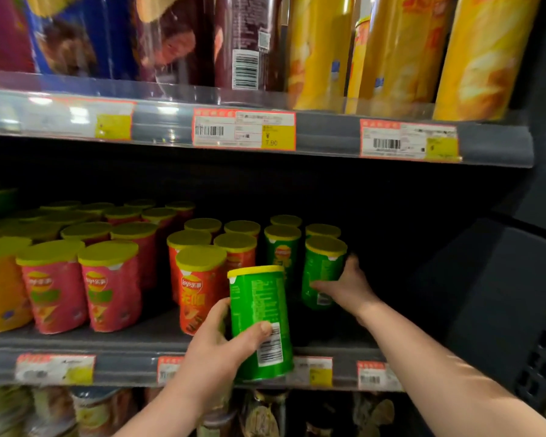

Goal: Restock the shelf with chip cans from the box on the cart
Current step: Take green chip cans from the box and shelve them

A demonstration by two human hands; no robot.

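Note:
My left hand [216, 348] grips a short green chip can [257, 313] with a yellow lid, held upright at the front edge of the middle shelf [133, 348]. My right hand [344, 287] reaches deeper in and grips a second green can [320, 272] standing on the shelf at the right end of the green row. Behind it stand more green cans [282, 244]. Left of them are orange-red cans [199, 285] and pink cans [111, 288]. The box and cart are out of view.
Tall yellow [401, 52] and dark chip tubes fill the upper shelf, above price labels [243, 129]. The middle shelf is dark and bare right of my right hand. A dark side panel [517, 279] closes the shelf on the right. More products sit on the shelf below.

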